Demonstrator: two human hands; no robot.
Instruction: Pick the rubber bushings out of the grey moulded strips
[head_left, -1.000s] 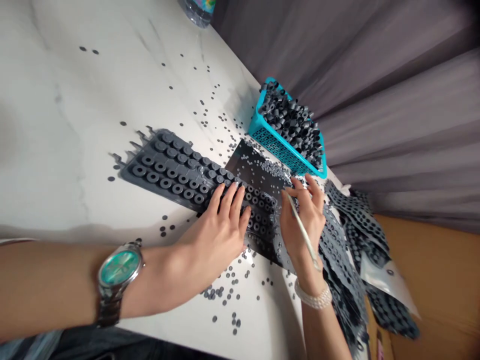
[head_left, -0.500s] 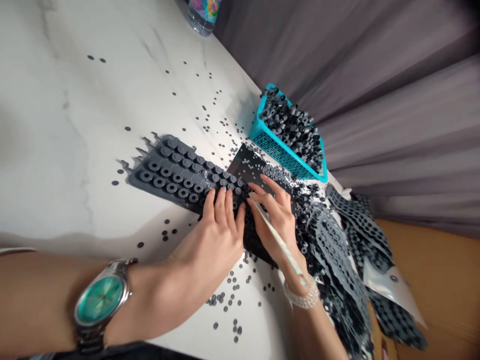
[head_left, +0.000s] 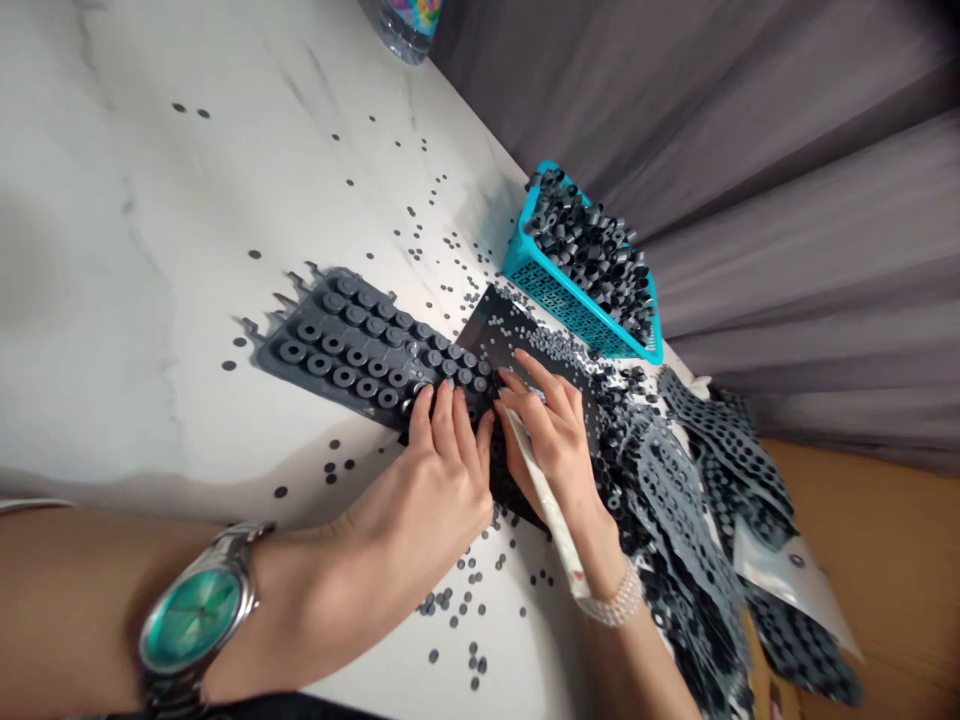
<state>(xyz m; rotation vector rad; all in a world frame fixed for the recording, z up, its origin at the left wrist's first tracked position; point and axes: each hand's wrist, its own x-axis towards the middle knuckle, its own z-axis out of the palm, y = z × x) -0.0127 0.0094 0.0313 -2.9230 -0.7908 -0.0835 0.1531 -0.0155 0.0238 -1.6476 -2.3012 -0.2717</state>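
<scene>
A dark grey moulded rubber sheet [head_left: 352, 345] with rows of round ring-shaped bumps lies across the table, its right end over a black mat [head_left: 480, 325]. My left hand [head_left: 442, 470] grips this sheet near its right end, fingertips pressed on the lower rows. Close beside it, my right hand [head_left: 551, 430] is closed round a slim white stick-like tool [head_left: 551, 510], its rear end slanting back towards my wrist. The tool's tip meets the sheet's right end, but my fingers hide the exact contact. Small spikes stick out from the sheet's left edge.
A turquoise basket [head_left: 570, 305] full of small black rubber parts stands behind the mat. Small black discs [head_left: 472, 665] are scattered over the white table. More moulded sheets [head_left: 675, 510] lie heaped at right. A bottle [head_left: 405, 35] stands at the back, near a grey curtain [head_left: 750, 200].
The rear end of the white tool has swung down and left towards my right wrist. My left hand stays on the sheet, shifted very slightly. The sheet has hardly moved.
</scene>
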